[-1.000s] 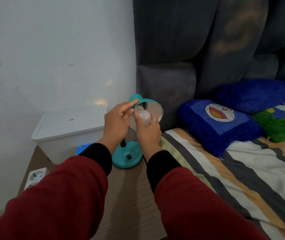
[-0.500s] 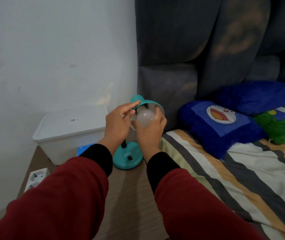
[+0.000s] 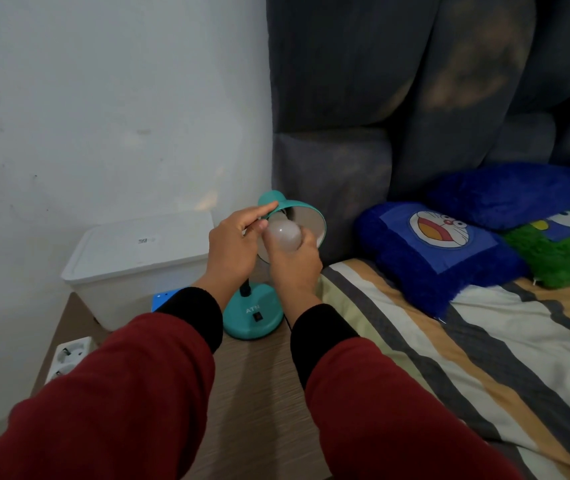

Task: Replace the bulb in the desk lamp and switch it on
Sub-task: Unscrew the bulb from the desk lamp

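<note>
The right hand (image 3: pixel 294 261) has its grip wrapped round the bulb (image 3: pixel 283 235), fingers curled under and beside the frosted globe, which sits at the mouth of the shade (image 3: pixel 306 216). From this angle I cannot tell whether the bulb's base is in the socket or just clear of it. The left hand (image 3: pixel 233 245) steadies the lamp: its forefinger lies straight along the teal top of the shade while the thumb meets the bulb's near side, likely so the head does not swing as the bulb is turned. The lamp's base (image 3: pixel 254 317) stands on the counter (image 3: pixel 259 393) just beside the bed (image 3: pixel 484 341), its switch (image 3: pixel 257 317) facing the person and in easy reach. A white box (image 3: pixel 138 261) sits to the left against the wall, and a socket strip (image 3: pixel 67 358) lies at the counter's left edge.
</note>
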A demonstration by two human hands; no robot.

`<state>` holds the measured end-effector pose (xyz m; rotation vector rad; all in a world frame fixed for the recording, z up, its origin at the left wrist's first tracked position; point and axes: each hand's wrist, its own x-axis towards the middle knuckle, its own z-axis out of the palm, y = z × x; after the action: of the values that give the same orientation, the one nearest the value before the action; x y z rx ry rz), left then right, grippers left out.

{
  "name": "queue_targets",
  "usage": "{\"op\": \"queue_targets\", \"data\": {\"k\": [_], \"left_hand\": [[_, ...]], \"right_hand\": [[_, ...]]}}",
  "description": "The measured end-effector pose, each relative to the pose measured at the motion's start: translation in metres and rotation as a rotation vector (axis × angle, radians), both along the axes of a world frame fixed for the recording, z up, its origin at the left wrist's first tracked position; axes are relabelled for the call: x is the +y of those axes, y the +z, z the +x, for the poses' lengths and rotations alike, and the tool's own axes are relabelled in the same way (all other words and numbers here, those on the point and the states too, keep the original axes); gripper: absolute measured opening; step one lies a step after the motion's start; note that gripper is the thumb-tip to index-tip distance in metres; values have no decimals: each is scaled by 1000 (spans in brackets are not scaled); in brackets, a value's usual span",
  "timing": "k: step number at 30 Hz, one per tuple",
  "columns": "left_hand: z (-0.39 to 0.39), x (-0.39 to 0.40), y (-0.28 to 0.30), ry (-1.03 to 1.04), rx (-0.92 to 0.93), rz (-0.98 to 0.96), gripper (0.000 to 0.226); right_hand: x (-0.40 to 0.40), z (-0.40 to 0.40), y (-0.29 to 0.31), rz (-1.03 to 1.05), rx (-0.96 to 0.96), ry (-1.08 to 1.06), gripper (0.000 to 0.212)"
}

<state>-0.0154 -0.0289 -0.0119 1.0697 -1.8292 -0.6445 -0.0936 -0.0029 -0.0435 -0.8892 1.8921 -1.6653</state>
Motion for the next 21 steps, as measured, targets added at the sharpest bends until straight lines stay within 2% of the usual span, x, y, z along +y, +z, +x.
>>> {"op": "queue_targets", "data": {"k": [3, 6, 8, 10, 11, 12, 14, 17, 21], "left_hand": [[1, 1, 0, -1, -18, -15, 34], [1, 0, 1, 8, -15, -9, 34], [0, -1, 1, 15, -13, -3, 34], [0, 0, 1, 16, -15, -4, 34], [0, 0, 1, 17, -14, -4, 34], [0, 0, 1, 22, -13, -5, 34], [0, 0, 2, 31, -14, -9, 34], [0, 0, 3, 40, -2, -3, 35], [3, -1, 3, 41, -3, -5, 34]], "right_hand": [[4, -1, -4, -22, 365, 4, 64], [5, -2, -3, -36, 273, 33, 69], [3, -3, 0, -27, 88, 58, 75], [1, -4, 2, -28, -113, 48, 70], [2, -4, 4, -25, -109, 40, 62], [3, -4, 5, -7, -18, 30, 57], [4, -3, 5, 9, 99, 18, 62], [3, 0, 6, 45, 11, 7, 76], [3, -1, 6, 38, 60, 19, 65]]}}
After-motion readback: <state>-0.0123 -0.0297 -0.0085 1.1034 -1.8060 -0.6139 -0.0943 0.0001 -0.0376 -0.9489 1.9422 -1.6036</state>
